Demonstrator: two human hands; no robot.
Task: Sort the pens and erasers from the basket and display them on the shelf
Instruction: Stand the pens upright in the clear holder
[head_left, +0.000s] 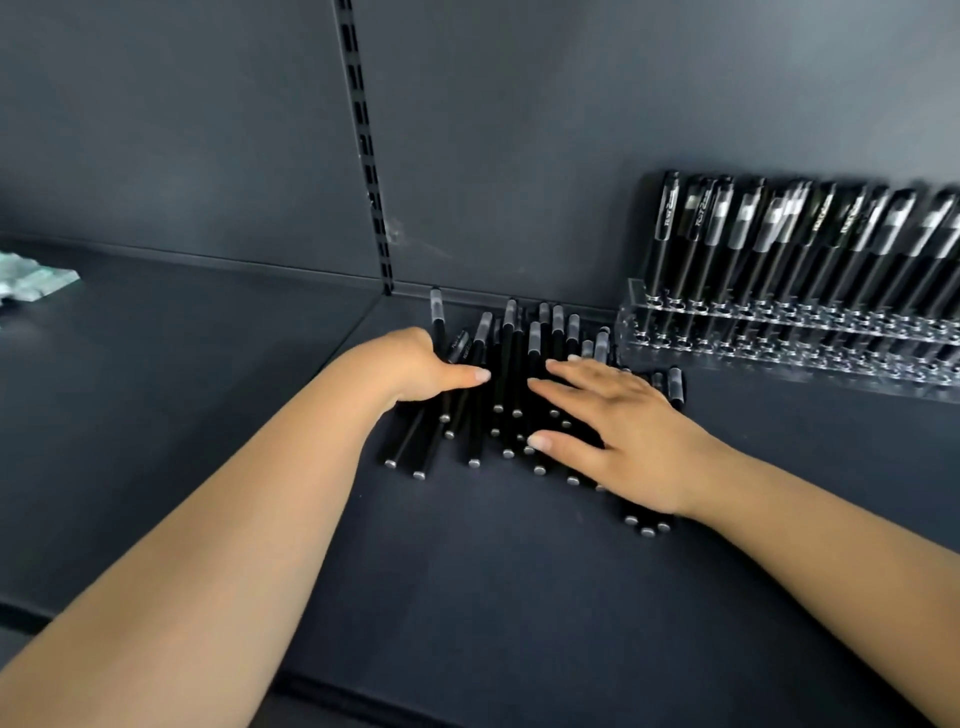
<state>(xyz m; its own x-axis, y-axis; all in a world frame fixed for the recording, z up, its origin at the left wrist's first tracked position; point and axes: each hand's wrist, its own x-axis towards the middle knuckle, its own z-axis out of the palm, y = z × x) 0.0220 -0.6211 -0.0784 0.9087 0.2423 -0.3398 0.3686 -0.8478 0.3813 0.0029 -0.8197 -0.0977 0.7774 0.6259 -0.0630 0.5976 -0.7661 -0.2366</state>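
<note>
My right hand lies flat, fingers straight and spread, palm down on the right half of the loose pens; my left hand rests at the left edge of the same heap, thumb extended toward the right hand, its other fingers hidden behind the pens, so their curl cannot be told; the two hands are apart, with several pens between them. The loose pens lie on the dark shelf, long axes running roughly near to far, grey end plugs toward me and frosted caps toward the back panel; those at the left fan slightly outward. Farther right, a clear acrylic rack stands against the back panel; racked pens stand in it, leaning back, caps up. At the far left edge of the shelf lies a pale greenish packet, blurred; a slotted upright divides the back panel.
</note>
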